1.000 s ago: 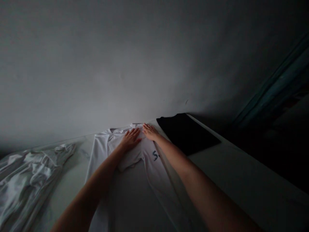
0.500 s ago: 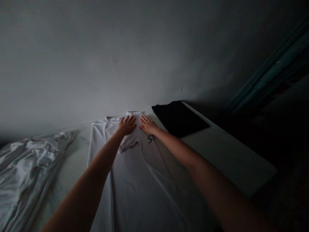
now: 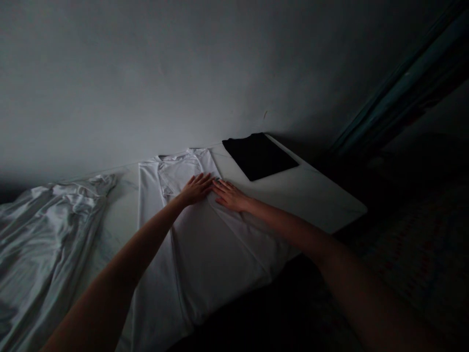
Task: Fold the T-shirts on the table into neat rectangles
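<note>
A white T-shirt point(image 3: 208, 249) lies spread on the table, its two sides folded in toward the middle and its collar toward the wall. My left hand point(image 3: 198, 188) rests palm down on the shirt's middle, fingers stretched out. Close beside it, my right hand point(image 3: 230, 195) is also flat on the cloth, fingers extended, its fingertips at the left hand's. The dark print on the shirt is mostly covered by my hands. At the near side the shirt's lower part reaches the table's front edge.
A folded black garment point(image 3: 258, 156) lies flat to the right, near the wall point(image 3: 146, 83). Crumpled pale clothing point(image 3: 47, 244) is heaped at the left. The marble-patterned table point(image 3: 322, 205) ends at a rounded corner on the right. A dark teal curtain-like cloth point(image 3: 395, 83) hangs beyond.
Both my hands have slid down the shirt from near the collar toward me, staying flat. They are now closer together. The view has tilted down, showing the table's front edge.
</note>
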Motion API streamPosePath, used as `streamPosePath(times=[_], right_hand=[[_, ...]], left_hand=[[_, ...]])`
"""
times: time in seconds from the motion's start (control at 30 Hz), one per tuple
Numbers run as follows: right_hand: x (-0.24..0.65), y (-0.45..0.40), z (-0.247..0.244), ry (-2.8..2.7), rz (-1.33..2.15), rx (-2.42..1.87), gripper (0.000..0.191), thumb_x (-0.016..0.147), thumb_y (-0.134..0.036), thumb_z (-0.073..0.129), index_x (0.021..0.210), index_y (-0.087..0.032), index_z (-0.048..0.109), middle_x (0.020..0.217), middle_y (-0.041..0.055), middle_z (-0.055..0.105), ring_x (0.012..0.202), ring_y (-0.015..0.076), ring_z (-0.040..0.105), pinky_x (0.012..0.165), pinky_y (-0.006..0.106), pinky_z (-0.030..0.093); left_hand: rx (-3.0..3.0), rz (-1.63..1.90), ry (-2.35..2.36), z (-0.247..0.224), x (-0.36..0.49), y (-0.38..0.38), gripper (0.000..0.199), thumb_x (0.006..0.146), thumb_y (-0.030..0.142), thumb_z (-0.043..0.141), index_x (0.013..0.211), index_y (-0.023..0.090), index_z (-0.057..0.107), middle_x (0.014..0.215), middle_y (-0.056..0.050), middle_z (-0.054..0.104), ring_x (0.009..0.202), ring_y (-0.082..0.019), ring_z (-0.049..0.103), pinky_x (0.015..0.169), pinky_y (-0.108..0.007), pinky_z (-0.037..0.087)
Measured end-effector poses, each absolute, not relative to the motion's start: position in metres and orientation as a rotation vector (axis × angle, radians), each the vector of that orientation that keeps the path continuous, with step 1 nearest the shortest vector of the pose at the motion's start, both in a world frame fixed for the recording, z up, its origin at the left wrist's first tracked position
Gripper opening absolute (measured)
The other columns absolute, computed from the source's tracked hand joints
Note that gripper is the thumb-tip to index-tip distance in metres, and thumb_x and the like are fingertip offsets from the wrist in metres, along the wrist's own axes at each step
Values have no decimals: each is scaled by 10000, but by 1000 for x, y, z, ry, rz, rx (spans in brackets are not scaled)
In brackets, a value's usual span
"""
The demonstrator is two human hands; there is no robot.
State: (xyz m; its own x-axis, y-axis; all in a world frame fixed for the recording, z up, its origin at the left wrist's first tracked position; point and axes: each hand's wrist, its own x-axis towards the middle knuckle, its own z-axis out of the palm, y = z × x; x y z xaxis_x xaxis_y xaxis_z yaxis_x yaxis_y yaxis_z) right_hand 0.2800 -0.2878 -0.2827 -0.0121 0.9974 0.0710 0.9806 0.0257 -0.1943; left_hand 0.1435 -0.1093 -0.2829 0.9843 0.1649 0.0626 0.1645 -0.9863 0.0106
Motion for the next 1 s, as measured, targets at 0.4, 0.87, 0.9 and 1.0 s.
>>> streamPosePath(times=[0.4,0.87,0.9,1.0], right_hand=[[254,-355,-277,-1954,131,-1850,342,996,-257,485,1294,-195,642,1418,119,583,1341,226,505,1121,422,406],[210,-473,-185,-1773,683,-2452,281,792,-253,739,1064,-196,699,1000,79,752,888,238,702,687,270,465],[205,-478,-177,-1826,766,-2382,281,798,-235,726,1074,-198,692,965,65,753,846,221,702,662,261,461],[205,-484,-160,-1999,1206,-2004,319,814,-240,725,1127,-208,672,861,4,750,726,161,685,607,227,456]], left_hand=[[3001,133,17,-283,99,-169,562,1048,435,259,1541,187,362,1631,-116,314,1538,-290,171,1227,-539,207],[2851,171,-367,-240,95,-275,237,870,203,582,1099,163,623,1170,-114,658,1075,-249,608,973,-399,492],[2863,167,-402,-240,92,-278,229,873,195,566,1093,166,623,1161,-114,658,1066,-247,607,967,-399,492],[2905,172,-523,-241,77,-288,204,897,173,523,1068,168,635,1124,-118,664,1032,-241,605,940,-393,502]])
